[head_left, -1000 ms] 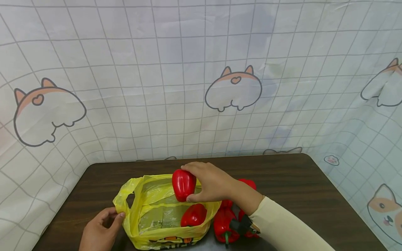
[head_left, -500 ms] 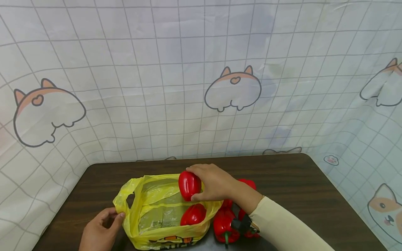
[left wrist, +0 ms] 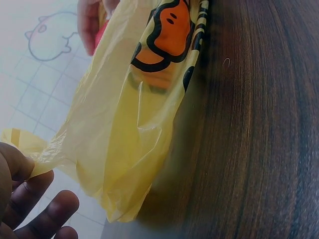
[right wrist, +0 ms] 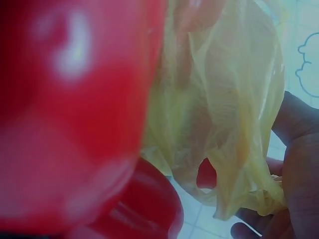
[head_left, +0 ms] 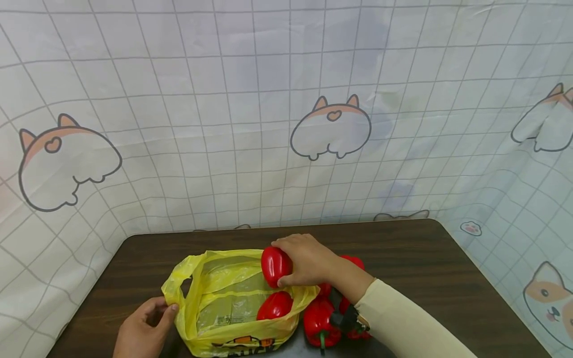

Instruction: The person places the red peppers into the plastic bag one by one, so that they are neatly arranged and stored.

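Note:
A yellow plastic bag [head_left: 233, 330] with a printed cartoon duck lies with its mouth spread wide. My left hand [head_left: 145, 328] pinches the bag's left edge below the handle, between thumb and forefinger in the left wrist view. Over the right side of the mouth, my right hand [head_left: 309, 261] grips a red bell pepper [head_left: 276, 267], thumb below and fingers on top. A second red bell pepper [head_left: 274, 305] rests inside the bag at the right. In the right wrist view, yellow plastic [right wrist: 229, 109] reaches the right hand [right wrist: 299, 164], and its handle hole shows some red.
Just right of the bag, several red bell peppers [head_left: 321, 323] are bunched on the dark wooden table [head_left: 416, 278], partly hidden under the right forearm. A black wrist device [head_left: 346, 318] hangs over them. White gridded cloth [head_left: 201, 124] with corgi drawings stands behind.
The right hand has moved a little to the right with the pepper, from over the bag's middle toward its right rim. The left hand keeps its place.

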`<state>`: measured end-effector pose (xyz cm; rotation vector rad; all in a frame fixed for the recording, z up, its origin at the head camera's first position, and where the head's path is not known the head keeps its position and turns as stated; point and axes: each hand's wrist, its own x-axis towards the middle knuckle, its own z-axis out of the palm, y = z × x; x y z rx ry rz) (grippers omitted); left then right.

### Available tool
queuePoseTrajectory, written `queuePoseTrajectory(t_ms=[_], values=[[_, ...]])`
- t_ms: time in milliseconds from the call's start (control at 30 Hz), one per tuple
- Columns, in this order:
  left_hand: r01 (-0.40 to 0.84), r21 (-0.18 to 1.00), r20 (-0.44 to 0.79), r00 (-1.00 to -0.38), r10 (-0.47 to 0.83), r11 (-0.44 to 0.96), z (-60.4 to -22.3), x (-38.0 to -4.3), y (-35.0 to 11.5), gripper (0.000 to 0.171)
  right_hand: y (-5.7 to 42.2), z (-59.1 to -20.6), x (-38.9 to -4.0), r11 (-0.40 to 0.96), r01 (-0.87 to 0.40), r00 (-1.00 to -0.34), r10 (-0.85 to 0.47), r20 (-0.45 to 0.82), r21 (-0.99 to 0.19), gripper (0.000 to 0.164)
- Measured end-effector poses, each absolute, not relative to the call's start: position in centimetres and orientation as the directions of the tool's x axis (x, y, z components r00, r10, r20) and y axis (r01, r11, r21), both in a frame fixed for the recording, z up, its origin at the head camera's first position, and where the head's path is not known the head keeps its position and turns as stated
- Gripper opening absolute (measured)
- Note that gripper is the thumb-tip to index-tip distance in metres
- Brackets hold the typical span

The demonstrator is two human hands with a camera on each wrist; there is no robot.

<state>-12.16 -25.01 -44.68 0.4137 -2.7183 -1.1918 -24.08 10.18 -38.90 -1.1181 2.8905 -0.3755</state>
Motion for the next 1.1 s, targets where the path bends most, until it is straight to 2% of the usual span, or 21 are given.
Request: queuePoseTrajectory(t_ms=[300,667,1100], values=[[-0.191,0.736,0.019,-0.953,-0.303,0.649,-44.8,-12.2,-25.0,0.036,10.5,-39.0,-23.9,0.725,-0.647,-0.748,-0.664,0.01,-0.234,0.078],[-0.19,0.74,0.021,-0.952,-0.305,0.645,-44.8,-12.0,-24.9,0.033,10.8,-38.7,-23.8,0.718,-0.654,-0.74,-0.672,0.006,-0.239,0.078],[-0.206,0.739,-0.006,-0.954,-0.299,0.641,-44.4,-12.2,-24.8,0.036,12.6,-36.9,-22.9,0.703,-0.634,-0.746,-0.666,0.013,-0.323,0.077]])
